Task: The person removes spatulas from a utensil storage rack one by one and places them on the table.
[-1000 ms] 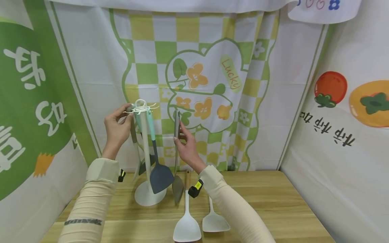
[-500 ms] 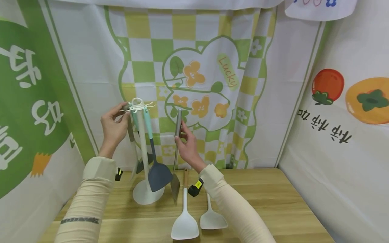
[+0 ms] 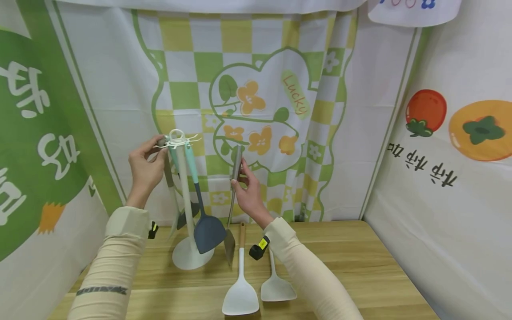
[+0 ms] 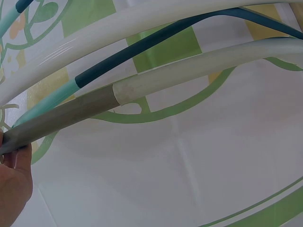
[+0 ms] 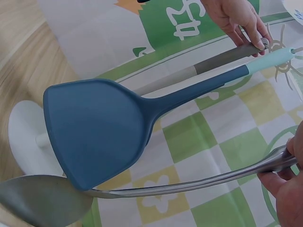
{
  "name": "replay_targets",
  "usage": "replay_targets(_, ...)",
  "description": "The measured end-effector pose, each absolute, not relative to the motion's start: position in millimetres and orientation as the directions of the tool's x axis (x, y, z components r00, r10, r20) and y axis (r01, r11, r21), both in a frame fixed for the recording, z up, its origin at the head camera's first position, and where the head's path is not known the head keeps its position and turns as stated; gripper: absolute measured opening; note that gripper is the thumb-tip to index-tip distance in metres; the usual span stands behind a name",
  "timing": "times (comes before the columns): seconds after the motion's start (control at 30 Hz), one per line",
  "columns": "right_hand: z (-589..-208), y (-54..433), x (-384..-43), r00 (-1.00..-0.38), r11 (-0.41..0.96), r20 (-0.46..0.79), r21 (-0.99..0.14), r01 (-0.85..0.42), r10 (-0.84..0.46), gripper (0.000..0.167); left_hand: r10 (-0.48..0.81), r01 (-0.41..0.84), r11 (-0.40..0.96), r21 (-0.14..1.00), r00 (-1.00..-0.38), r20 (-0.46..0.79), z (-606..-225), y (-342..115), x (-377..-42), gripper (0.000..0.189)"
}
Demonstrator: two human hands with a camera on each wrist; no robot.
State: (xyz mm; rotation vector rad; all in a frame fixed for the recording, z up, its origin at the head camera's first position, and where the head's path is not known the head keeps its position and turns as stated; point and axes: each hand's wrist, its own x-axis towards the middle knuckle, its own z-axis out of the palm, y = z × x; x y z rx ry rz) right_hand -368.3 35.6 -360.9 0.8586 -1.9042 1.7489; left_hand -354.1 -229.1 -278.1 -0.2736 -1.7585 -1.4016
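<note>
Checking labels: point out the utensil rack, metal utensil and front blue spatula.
Utensil rack [image 3: 186,195], head view, on its post.
Metal utensil [image 5: 163,190], right wrist view, on its shaft.
Front blue spatula [image 5: 104,127], right wrist view, on its blade.

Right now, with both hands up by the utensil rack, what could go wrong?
The metal utensil in the right hand hangs close to the blue turner; a swing might knock it. The left hand pinches the grey handle near the top of the utensil rack; whether it is hooked is unclear, so it might drop on release.

Blue spatula [image 3: 209,234] between right hand [image 3: 250,191] and stand [image 3: 185,193]; table [image 3: 344,253] free at right.
</note>
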Motion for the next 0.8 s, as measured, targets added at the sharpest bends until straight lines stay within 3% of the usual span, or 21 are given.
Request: replay_targets(0.8, -335.4, 58.3, -336.6, -0.722, -0.014, 0.682, -0.728, -0.686, -0.119, 0.068, -0.33, 0.619, 0.367, 0.694, -0.611, 0.719, -278.4, -227.2, -355.7, 0.035)
